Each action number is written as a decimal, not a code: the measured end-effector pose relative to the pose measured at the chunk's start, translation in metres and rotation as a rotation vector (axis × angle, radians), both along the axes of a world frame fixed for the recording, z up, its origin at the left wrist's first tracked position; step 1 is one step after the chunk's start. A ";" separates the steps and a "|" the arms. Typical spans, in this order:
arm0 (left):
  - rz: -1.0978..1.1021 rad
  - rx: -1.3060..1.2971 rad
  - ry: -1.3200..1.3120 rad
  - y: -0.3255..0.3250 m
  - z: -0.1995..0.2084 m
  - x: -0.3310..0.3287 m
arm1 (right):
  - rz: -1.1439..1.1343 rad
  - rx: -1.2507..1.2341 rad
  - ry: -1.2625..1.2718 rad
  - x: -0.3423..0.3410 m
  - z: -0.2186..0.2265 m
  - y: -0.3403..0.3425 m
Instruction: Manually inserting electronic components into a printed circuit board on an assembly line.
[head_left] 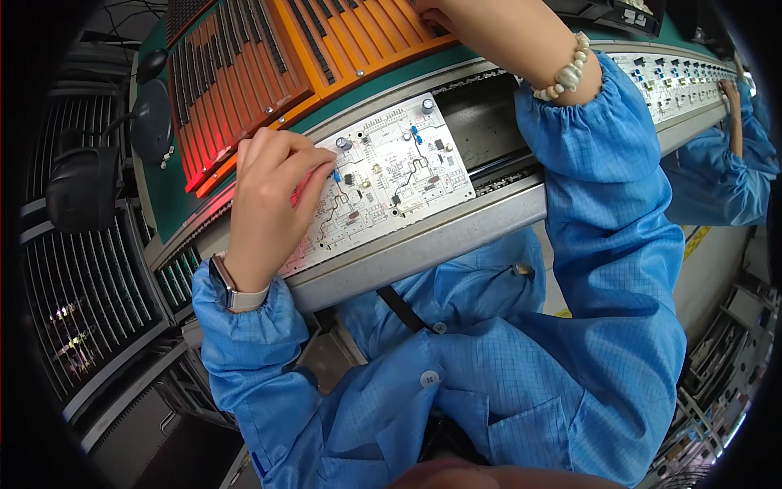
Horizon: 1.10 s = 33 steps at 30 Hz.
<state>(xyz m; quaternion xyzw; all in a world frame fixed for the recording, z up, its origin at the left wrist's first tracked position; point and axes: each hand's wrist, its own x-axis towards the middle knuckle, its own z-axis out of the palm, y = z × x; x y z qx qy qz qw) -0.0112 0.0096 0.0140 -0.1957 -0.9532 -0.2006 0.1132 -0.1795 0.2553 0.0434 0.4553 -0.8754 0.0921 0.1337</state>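
A white circuit board (pixel 383 216) lies on a metal rail conveyor in front of me, carrying blue, black and silver cylindrical components. Over its left end is my left hand (pixel 273 179), fingers bent and drawn together, the tips close to a small blue component (pixel 336 175). Whether a part sits between those fingertips is hidden. My right hand (pixel 433 10) reaches to the upper edge of the view, above an orange slotted tray (pixel 358 41) holding rows of black parts. Most of its fingers are cut off by the frame, so its grip does not show.
A second slotted tray (pixel 220 73), reddish under a red light, adjoins the orange one on a green mat (pixel 151 196). The conveyor's metal rail (pixel 423 248) runs between me and the trays. More boards (pixel 672 81) and another person's hand (pixel 727 90) are at right. Racks (pixel 90 285) stand left.
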 end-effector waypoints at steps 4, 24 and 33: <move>-0.050 -0.005 -0.007 -0.001 -0.001 0.004 | 0.015 0.003 0.036 -0.002 -0.008 0.000; -0.110 -0.028 -0.035 0.000 -0.011 0.011 | 0.065 0.062 0.096 -0.002 -0.024 -0.005; -0.100 0.020 -0.002 0.001 -0.014 0.012 | 0.015 0.111 0.076 0.005 -0.009 -0.016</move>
